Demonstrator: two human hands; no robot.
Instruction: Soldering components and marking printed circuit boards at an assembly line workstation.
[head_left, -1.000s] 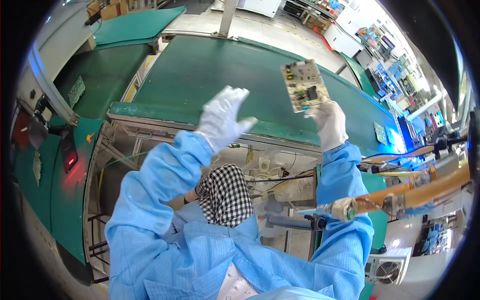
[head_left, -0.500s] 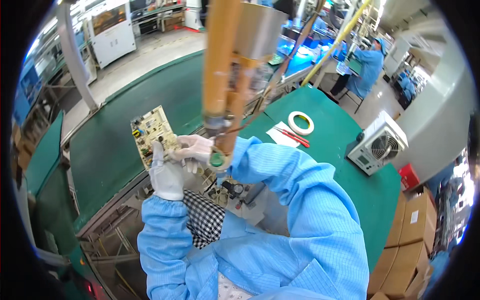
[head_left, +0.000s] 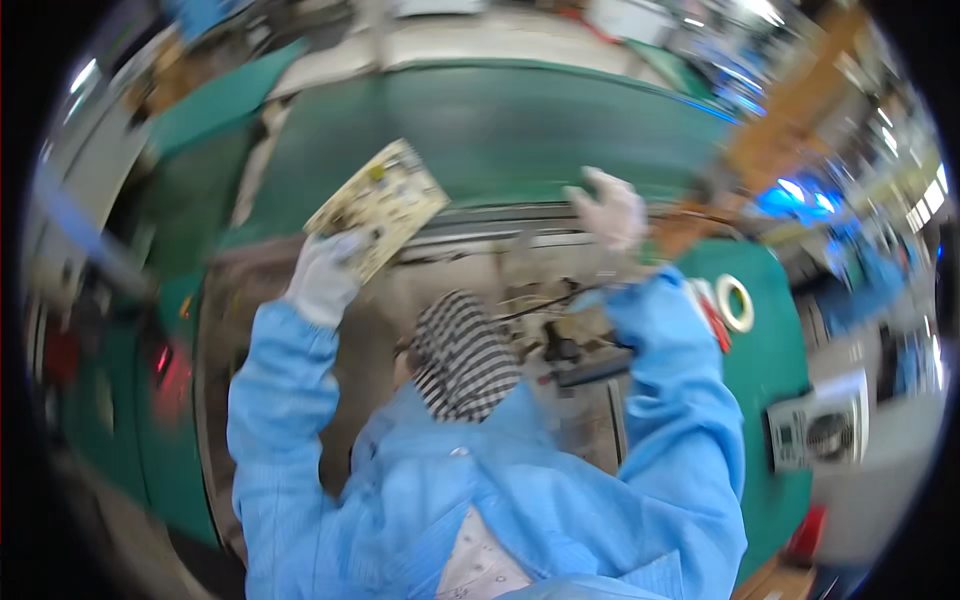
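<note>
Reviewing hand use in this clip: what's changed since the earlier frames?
The circuit board went from the right hand, through both, to the left hand, and moved from the person's right to their left. The right hand has let go and is open, apart from the board. The tape roll stays on the green table at right.

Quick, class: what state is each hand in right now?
Left hand: closed on the circuit board.
Right hand: open, holding nothing visible.
</note>
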